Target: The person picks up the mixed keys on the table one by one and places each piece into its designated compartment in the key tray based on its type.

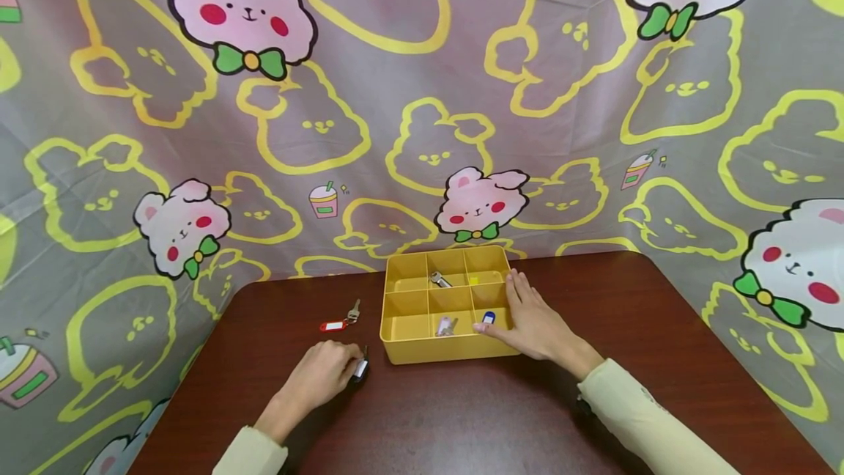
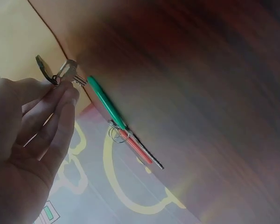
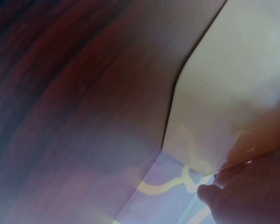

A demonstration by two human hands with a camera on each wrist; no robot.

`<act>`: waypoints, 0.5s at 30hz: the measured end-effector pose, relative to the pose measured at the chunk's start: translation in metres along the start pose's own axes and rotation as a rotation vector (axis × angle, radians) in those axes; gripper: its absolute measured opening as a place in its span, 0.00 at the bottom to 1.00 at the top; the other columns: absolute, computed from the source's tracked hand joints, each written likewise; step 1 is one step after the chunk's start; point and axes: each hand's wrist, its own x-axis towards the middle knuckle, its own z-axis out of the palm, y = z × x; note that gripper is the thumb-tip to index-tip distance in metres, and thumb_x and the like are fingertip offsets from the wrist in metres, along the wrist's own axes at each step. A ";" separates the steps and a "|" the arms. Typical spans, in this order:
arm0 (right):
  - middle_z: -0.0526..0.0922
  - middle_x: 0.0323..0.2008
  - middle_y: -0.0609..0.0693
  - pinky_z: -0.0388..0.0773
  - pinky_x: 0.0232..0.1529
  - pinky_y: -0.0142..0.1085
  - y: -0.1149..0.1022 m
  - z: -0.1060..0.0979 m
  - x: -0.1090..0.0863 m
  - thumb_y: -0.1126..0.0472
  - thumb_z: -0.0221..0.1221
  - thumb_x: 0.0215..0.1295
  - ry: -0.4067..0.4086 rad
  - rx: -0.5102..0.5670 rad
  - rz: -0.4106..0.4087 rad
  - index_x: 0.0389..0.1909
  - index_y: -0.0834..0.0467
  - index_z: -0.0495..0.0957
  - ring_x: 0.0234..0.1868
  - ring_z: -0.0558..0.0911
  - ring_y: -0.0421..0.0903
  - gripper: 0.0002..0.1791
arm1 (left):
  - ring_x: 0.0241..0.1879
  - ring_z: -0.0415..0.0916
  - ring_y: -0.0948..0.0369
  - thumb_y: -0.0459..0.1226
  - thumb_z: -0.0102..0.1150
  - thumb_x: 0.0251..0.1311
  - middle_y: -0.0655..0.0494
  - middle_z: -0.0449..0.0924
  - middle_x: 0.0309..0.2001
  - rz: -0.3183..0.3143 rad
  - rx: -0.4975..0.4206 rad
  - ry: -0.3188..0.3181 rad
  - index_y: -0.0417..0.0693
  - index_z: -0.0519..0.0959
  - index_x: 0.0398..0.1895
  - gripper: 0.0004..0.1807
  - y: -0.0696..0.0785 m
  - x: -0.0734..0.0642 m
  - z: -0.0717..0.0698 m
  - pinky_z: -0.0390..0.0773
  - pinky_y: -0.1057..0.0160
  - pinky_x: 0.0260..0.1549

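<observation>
My left hand (image 1: 323,372) pinches a key with a black tag (image 1: 360,369) between thumb and fingers, left of a yellow divided box (image 1: 422,352). In the left wrist view, the key (image 2: 69,70) hangs from its ring beside the dark tag. My right hand (image 1: 537,325) rests on the box's right rim, fingers extended and thumb over the front right compartment. In that compartment lies a blue tag (image 1: 488,317). The front middle one has a pale purple tag with a key (image 1: 445,325); the back middle one has a metal key (image 1: 439,280).
On the brown table (image 1: 461,424), left of the box, lies a key with a red tag (image 1: 332,326). The left wrist view also has a green tag (image 2: 105,100) next to it. A bit of yellow (image 1: 473,281) shows in the back right compartment. Patterned cloth (image 1: 369,145) stands behind the table.
</observation>
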 end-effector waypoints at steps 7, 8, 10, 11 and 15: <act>0.40 0.86 0.64 0.51 0.84 0.58 -0.001 0.000 -0.001 0.16 0.50 0.62 -0.007 0.004 0.000 0.84 0.67 0.41 0.87 0.44 0.64 0.70 | 0.22 0.73 0.72 0.30 0.75 0.54 0.65 0.86 0.25 -0.025 -0.073 0.027 0.51 0.87 0.29 0.06 0.001 0.000 0.000 0.76 0.68 0.23; 0.39 0.86 0.64 0.51 0.85 0.58 -0.001 -0.001 -0.001 0.16 0.50 0.63 -0.007 0.004 -0.001 0.84 0.67 0.41 0.87 0.44 0.64 0.70 | 0.23 0.74 0.72 0.30 0.75 0.55 0.65 0.87 0.26 -0.035 -0.090 0.023 0.50 0.87 0.29 0.06 0.001 0.001 -0.001 0.77 0.68 0.23; 0.40 0.86 0.64 0.51 0.84 0.58 -0.001 -0.001 -0.001 0.16 0.50 0.62 -0.008 0.004 0.000 0.84 0.67 0.41 0.87 0.45 0.64 0.70 | 0.23 0.74 0.73 0.30 0.74 0.56 0.64 0.88 0.27 -0.055 -0.122 0.019 0.50 0.88 0.30 0.05 0.001 0.001 -0.002 0.77 0.69 0.24; 0.40 0.86 0.64 0.51 0.84 0.58 -0.001 0.000 -0.001 0.16 0.50 0.62 -0.008 0.004 0.002 0.84 0.67 0.41 0.87 0.45 0.64 0.70 | 0.24 0.73 0.73 0.30 0.74 0.57 0.64 0.88 0.28 -0.062 -0.135 0.021 0.50 0.88 0.30 0.05 0.001 0.002 -0.002 0.76 0.70 0.25; 0.40 0.86 0.64 0.51 0.85 0.58 -0.001 0.000 0.000 0.15 0.49 0.62 -0.012 0.001 0.007 0.84 0.67 0.41 0.87 0.44 0.64 0.71 | 0.24 0.68 0.75 0.30 0.74 0.59 0.63 0.89 0.28 -0.097 -0.185 0.029 0.50 0.89 0.31 0.05 0.001 0.003 -0.002 0.72 0.73 0.24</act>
